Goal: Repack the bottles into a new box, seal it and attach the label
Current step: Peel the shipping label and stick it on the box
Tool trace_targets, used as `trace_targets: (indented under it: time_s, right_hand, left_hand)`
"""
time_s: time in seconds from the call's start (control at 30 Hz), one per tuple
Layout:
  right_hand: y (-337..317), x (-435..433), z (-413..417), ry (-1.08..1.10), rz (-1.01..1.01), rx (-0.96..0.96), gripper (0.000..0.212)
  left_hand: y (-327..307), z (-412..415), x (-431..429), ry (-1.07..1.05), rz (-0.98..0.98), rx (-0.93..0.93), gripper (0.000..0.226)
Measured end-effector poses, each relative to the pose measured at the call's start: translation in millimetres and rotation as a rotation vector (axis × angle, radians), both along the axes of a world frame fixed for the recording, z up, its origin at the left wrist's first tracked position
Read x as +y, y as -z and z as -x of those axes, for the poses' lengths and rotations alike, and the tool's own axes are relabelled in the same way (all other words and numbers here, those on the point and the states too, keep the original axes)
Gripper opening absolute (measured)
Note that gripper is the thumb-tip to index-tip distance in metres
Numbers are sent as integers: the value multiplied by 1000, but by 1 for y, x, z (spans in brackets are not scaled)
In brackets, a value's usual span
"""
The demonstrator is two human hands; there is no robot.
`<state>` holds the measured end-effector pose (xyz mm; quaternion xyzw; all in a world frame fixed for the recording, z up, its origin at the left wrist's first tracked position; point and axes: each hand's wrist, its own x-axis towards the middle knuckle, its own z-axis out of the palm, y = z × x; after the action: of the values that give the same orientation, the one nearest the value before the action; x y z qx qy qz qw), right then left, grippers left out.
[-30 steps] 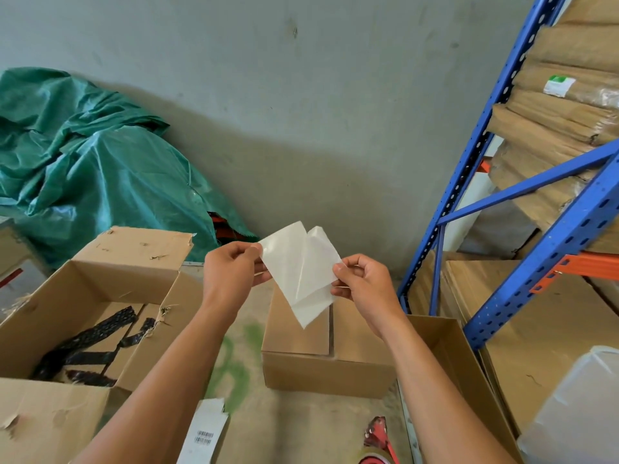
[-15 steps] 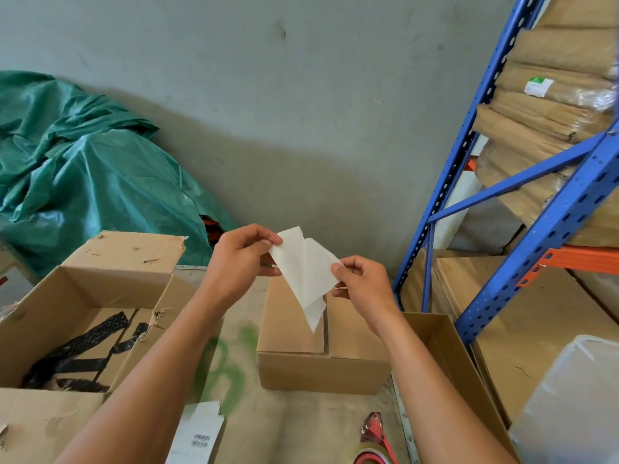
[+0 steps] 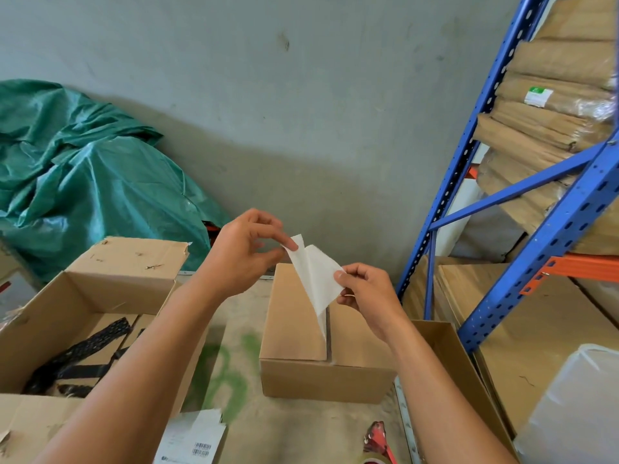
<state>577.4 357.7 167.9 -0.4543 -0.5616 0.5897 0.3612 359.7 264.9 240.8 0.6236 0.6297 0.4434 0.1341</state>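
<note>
A white label sheet (image 3: pixel 315 279) hangs in the air above a closed brown cardboard box (image 3: pixel 294 329) on the table. My left hand (image 3: pixel 244 252) pinches the sheet's upper corner. My right hand (image 3: pixel 365 293) pinches its right edge. The sheet is partly split into two layers, and one layer trails down to a point over the box's centre seam. The seam between the box's top flaps is visible. No bottles are in view.
An open worn carton (image 3: pixel 100 296) with black strapping inside stands at left. A barcode paper (image 3: pixel 194 440) lies at the near edge, a red tape dispenser (image 3: pixel 376 438) beside it. Blue shelving (image 3: pixel 522 182) with cardboard bundles stands at right, a green tarp (image 3: pixel 83 169) at back left.
Both hands have drawn closer together and the sheet has narrowed, its two layers now peeled further apart. The view has tilted slightly; the box stays in place.
</note>
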Motion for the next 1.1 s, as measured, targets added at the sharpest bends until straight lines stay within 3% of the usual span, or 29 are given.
trace_targets:
  time_s: [0.27,0.5,0.73,1.1]
  right_hand:
    - [6,-4,0,-111,152,22,10]
    - [18,-3,-17,25,190,72,7]
    - [74,-34,-28,187,251,-10,8]
    - [162,-117,-36,73,97,-257,17]
  left_hand:
    - [-13,-7,0,164,54,-140,10]
    - [-26,7,-3,2,-119,76,14]
    - [-24,32,-7,-126,-77,211,6]
    - [6,20,7,34,16,32,14]
